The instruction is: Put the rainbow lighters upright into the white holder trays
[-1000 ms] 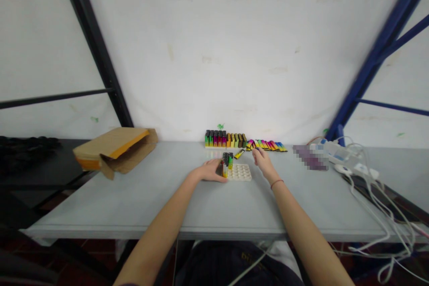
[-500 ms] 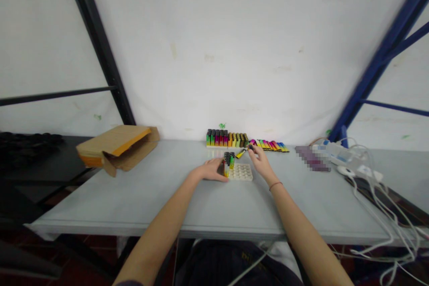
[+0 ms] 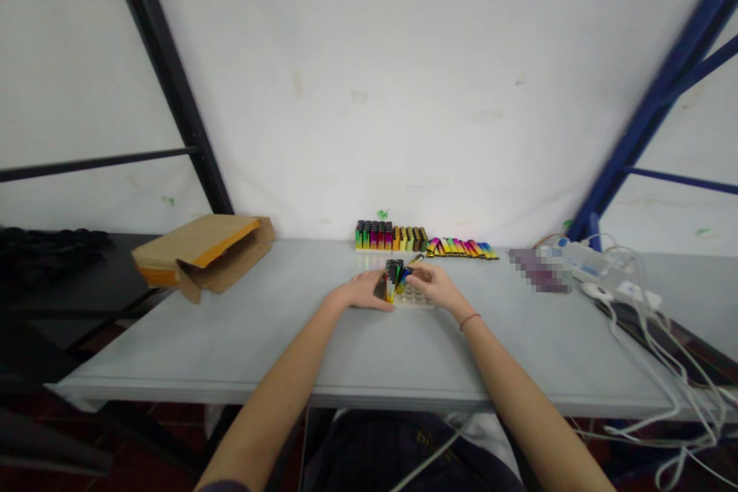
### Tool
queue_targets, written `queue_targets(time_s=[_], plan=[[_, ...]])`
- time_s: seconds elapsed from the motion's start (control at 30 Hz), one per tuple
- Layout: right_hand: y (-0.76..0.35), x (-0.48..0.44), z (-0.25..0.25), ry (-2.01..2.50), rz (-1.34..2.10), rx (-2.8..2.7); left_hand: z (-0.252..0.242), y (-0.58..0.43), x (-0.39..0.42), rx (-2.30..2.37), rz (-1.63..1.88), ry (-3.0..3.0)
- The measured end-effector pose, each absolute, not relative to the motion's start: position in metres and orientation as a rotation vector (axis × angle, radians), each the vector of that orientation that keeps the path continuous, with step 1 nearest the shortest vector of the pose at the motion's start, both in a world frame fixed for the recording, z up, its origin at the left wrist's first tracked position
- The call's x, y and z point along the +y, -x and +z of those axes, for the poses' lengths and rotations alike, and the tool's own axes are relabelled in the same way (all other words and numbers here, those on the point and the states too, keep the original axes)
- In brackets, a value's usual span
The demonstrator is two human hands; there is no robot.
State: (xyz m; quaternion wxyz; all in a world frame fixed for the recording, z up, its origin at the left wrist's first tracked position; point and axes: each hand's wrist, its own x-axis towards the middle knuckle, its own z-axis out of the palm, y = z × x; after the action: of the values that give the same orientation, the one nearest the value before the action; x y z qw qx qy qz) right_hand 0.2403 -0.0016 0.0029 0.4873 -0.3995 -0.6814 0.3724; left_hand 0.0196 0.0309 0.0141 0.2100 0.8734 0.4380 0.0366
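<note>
Head view: right grip brought lighter to tray.

cardboard box (open), white cables

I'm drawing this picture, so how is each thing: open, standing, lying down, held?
Cardboard box: open on its right side
Back lighters: upright in rows
Loose lighters: lying down near the wall
Front tray: partly filled
Held lighter: tilted, in the right hand
Left hand: at the tray's left end
Cables: loose, looping
</note>
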Motion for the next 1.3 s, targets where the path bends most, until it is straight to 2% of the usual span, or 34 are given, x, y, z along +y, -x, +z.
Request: queue_targets(time_s=[0.3, 0.5, 0.7, 1.0, 1.17, 1.3], plan=[[-0.241, -0.001, 0.002, 1.110, 0.518, -1.719, 0.016, -0.021, 0.029, 1.228, 0.115, -2.436], [-0.260, 0.025, -0.019, 1.467, 0.174, -1.775, 0.016, -0.021, 0.029, 1.233, 0.098, -2.431], [-0.263, 0.032, -0.024, 1.720, 0.153, -1.894, 0.016, -0.021, 0.029, 1.231, 0.072, -2.441], [-0.276, 0.031, -0.022, 2.001, -0.042, -1.742, 0.015, -0.021, 0.031, 1.228, 0.083, -2.435], [-0.275, 0.032, -0.025, 2.005, 0.024, -1.686, 0.015, -0.020, 0.031, 1.223, 0.083, -2.444], [-0.277, 0.027, -0.025, 1.798, 0.219, -1.549, 0.014, -0.020, 0.032, 1.223, 0.092, -2.445]])
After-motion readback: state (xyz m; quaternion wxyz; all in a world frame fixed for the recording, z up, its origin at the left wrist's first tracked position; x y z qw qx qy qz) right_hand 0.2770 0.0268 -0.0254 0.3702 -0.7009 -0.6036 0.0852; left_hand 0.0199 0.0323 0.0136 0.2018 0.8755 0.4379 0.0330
